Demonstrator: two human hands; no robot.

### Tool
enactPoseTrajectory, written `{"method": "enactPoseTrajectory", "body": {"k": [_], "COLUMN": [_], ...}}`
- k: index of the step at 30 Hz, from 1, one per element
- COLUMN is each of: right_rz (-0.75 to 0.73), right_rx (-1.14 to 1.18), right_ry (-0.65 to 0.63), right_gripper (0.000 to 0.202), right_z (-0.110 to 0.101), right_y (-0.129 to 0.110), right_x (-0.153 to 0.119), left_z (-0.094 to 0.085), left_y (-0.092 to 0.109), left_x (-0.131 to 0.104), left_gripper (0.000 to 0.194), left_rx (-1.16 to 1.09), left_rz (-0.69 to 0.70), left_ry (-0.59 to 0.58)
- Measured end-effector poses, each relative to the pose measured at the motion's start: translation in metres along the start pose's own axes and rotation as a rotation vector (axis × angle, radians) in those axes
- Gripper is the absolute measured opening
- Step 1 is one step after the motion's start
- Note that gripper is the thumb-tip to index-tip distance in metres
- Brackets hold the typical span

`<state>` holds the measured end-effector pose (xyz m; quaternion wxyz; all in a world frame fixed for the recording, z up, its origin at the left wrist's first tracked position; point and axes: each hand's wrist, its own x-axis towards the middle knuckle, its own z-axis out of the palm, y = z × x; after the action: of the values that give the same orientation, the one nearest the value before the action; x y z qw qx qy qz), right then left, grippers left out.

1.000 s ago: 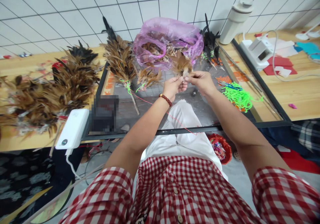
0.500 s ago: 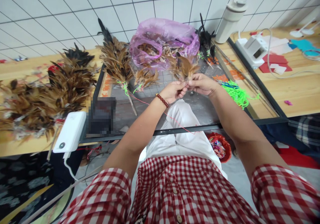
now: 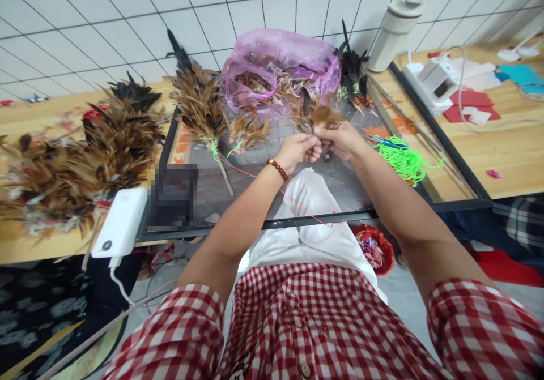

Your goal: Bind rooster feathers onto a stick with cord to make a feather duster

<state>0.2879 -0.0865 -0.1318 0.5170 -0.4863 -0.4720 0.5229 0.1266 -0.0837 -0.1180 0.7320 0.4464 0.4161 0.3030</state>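
Observation:
In the head view, my two hands meet over the middle of the glass-topped frame (image 3: 250, 176), fingertips close together. My left hand (image 3: 300, 149), with a dark red bead bracelet (image 3: 277, 170) at its wrist, is closed in a pinch on the base of brown feathers (image 3: 301, 114). My right hand (image 3: 341, 141) is closed on a small bunch of brown feathers (image 3: 326, 116), smeared by motion. The quill ends are hidden by my fingers. Left of my hands lie a small feather bundle (image 3: 247, 132) with a green tie and a larger feather duster (image 3: 199, 102) on a stick.
Behind my hands sits a purple plastic bag (image 3: 293, 46) of feathers. Black feathers (image 3: 352, 65), a white bottle (image 3: 395, 34) and green cords (image 3: 402, 159) are to the right. A large feather pile (image 3: 89, 165) and a white power bank (image 3: 119, 222) are at left.
The feathers in my hands have split apart: the right hand's bunch has shifted slightly right and blurs, while my left hand stays nearly in place, still pinched.

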Motion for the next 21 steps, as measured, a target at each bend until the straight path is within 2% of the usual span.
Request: {"method": "enactPoseTrajectory", "body": {"k": [4, 7, 9, 12, 16, 18, 19, 21], "right_rz": [-0.213, -0.24, -0.266, -0.299, -0.216, -0.193, -0.183, -0.121], "right_rx": [-0.239, -0.478, -0.633, -0.868, -1.131, -1.09, -0.989, -0.646], "right_ry": [0.228, 0.315, 0.295, 0.21, 0.162, 0.184, 0.213, 0.254], "right_gripper": [0.029, 0.01, 0.008, 0.018, 0.018, 0.014, 0.011, 0.011], "right_z": [-0.012, -0.019, -0.017, -0.005, 0.008, 0.009, 0.008, 0.005], "right_y": [0.006, 0.014, 0.019, 0.025, 0.021, 0.016, 0.014, 0.008], "right_x": [0.008, 0.013, 0.014, 0.014, 0.015, 0.015, 0.015, 0.012], "left_z": [-0.01, -0.019, -0.02, -0.018, -0.014, -0.013, -0.013, -0.013], "left_y": [0.009, 0.01, 0.008, 0.003, 0.0, -0.001, -0.001, -0.001], "left_x": [0.005, 0.011, 0.014, 0.017, 0.019, 0.019, 0.019, 0.019], "left_gripper": [0.021, 0.021, 0.023, 0.023, 0.024, 0.023, 0.022, 0.021], "left_rx": [-0.264, -0.314, -0.312, -0.315, -0.306, -0.301, -0.294, -0.276], "left_rz": [0.204, 0.255, 0.255, 0.244, 0.222, 0.24, 0.25, 0.256], "left_ry": [0.25, 0.405, 0.454, 0.463, 0.429, 0.422, 0.424, 0.425]}}
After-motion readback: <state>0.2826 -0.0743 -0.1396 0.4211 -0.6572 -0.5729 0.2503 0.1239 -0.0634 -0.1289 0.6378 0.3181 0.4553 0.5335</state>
